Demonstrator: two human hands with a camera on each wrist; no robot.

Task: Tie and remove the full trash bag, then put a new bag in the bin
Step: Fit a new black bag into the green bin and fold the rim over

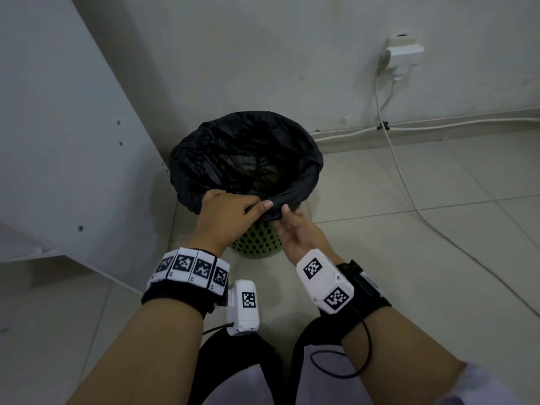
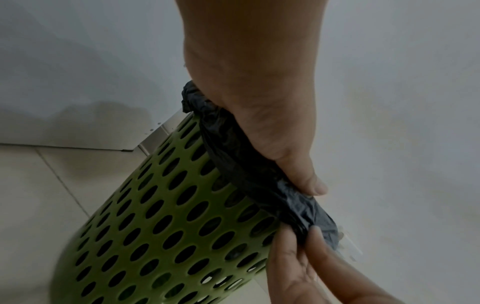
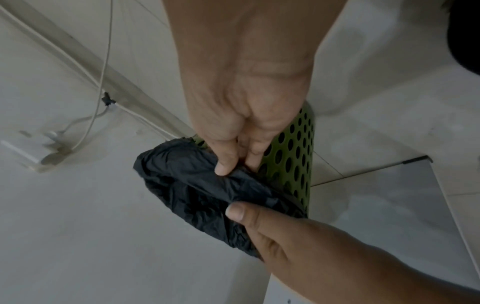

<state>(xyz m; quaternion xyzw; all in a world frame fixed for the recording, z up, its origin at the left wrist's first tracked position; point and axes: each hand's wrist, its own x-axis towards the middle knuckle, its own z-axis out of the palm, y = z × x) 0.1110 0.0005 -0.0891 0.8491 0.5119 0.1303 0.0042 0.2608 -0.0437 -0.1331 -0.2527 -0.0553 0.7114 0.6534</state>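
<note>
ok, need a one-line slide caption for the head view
Both hands, left hand and right hand, pinch the black bag folded over the near rim of the green perforated bin.

The bin (image 1: 257, 241) stands mid-frame with the bag (image 1: 248, 159) folded over its rim, both hands, left hand (image 1: 230, 214) and right hand (image 1: 298, 232), at the near edge just below, a cabinet (image 1: 67, 141) left, and probably a wall socket (image 1: 401, 52) upper right.
</note>
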